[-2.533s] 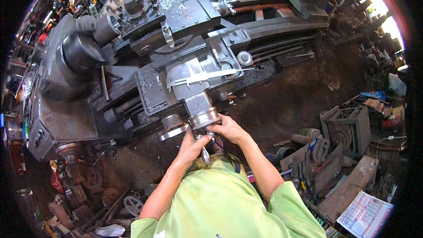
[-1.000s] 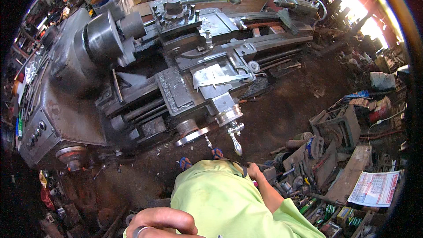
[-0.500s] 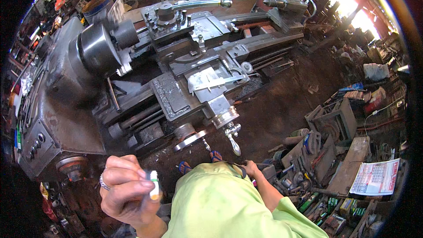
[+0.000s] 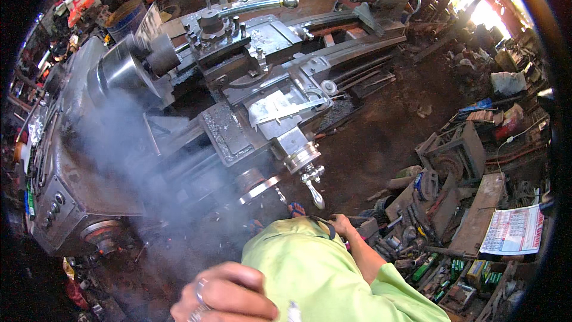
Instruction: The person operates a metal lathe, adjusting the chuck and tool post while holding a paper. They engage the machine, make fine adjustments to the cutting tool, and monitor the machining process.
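Note:
My left hand (image 4: pixel 226 295) is at the lower edge, blurred, with rings on its fingers. Its fingers are closed on a cigarette (image 4: pixel 294 312), whose pale end shows just beside the fingertips, in front of my yellow-green shirt. At my waist, by a dark strap or belt, rests my right hand (image 4: pixel 341 225); its fingers are largely hidden. Bluish smoke (image 4: pixel 179 197) drifts over the near left of a metal lathe (image 4: pixel 238 137). The lathe's chuck (image 4: pixel 122 71) looks smeared. A caliper (image 4: pixel 292 111) lies on a pale sheet on the lathe carriage.
The crank handle (image 4: pixel 316 194) juts toward me. To the right are a wooden plank (image 4: pixel 479 214), a printed sheet (image 4: pixel 512 231) and several small boxes and tools. A control panel with knobs (image 4: pixel 56 206) is at the left. Dark floor (image 4: pixel 381 149) lies beyond the handle.
My left hand has moved down and right with the cigarette, toward the lower edge. A cloud of smoke has appeared over the lathe's left side. My right hand stays at my waist.

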A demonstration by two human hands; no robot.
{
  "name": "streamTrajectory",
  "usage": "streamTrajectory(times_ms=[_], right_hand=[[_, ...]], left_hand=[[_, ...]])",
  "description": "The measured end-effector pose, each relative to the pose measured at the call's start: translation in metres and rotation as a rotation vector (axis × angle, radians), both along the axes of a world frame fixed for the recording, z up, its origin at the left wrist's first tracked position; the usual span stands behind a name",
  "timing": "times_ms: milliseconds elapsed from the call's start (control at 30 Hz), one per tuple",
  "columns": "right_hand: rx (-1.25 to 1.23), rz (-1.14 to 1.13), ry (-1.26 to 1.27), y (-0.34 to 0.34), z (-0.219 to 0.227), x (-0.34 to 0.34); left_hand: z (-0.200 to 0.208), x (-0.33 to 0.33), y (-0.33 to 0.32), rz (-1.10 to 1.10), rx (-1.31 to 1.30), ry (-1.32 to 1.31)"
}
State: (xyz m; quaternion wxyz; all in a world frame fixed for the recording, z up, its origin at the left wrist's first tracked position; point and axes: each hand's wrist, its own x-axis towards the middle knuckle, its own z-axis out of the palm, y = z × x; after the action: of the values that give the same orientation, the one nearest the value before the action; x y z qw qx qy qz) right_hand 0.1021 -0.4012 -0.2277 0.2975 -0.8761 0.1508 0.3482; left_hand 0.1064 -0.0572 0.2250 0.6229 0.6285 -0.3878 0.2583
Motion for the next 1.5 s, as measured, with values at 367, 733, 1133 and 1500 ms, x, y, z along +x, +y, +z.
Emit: streamTrajectory(times_ms=[367,733,1133,1500], right_hand=[[-0.036,0.025,0.027,-0.004,-0.008,-0.004],[-0.006,0.019,0.013,-0.008,-0.023,-0.004],[0.019,0.054,0.05,-0.008,-0.024,-0.003],[0.014,0.035,0.061,-0.015,-0.034,-0.008]], left_hand=[[0.01,0.0,-0.021,0.003,-0.132,-0.001],[0.007,0.016,-0.008,-0.177,-0.021,-0.105],[0.008,-0.002,-0.017,0.036,-0.076,-0.01],[-0.064,0.022,0.007,0.655,-0.044,0.238]])
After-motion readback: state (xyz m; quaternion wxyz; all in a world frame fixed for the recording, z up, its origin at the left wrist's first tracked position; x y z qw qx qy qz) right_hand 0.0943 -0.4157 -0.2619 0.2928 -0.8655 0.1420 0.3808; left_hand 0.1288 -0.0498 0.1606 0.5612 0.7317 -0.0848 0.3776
